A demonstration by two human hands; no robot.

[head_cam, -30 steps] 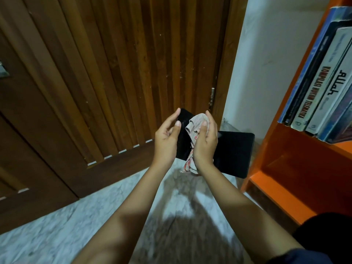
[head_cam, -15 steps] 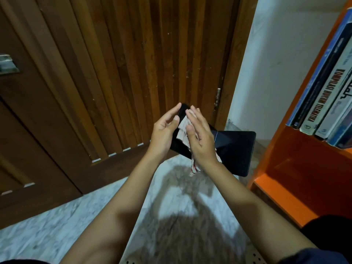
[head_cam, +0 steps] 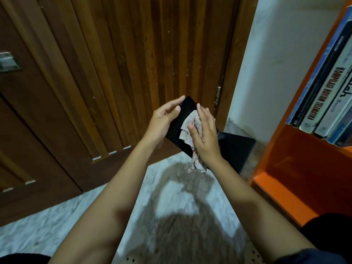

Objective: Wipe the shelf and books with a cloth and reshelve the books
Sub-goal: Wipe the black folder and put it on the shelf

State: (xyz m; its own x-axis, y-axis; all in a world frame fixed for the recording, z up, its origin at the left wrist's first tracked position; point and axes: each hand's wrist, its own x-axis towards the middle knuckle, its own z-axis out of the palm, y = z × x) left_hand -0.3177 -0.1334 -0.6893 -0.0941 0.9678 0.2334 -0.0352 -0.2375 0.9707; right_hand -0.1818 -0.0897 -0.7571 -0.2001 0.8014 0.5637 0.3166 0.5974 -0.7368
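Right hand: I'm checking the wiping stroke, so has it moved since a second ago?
Yes. The right hand, pressing the cloth on the black book, has slid left, and its fingertips are now farther from the door hinge.

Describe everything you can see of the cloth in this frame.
The cloth is a pale rag with thin reddish lines, looking like soft woven fabric, crumpled. The right hand presses it against the cover of the black book, which the left hand grips. One bunched part shows between thumb and forefinger; a loose tail hangs below the wrist.
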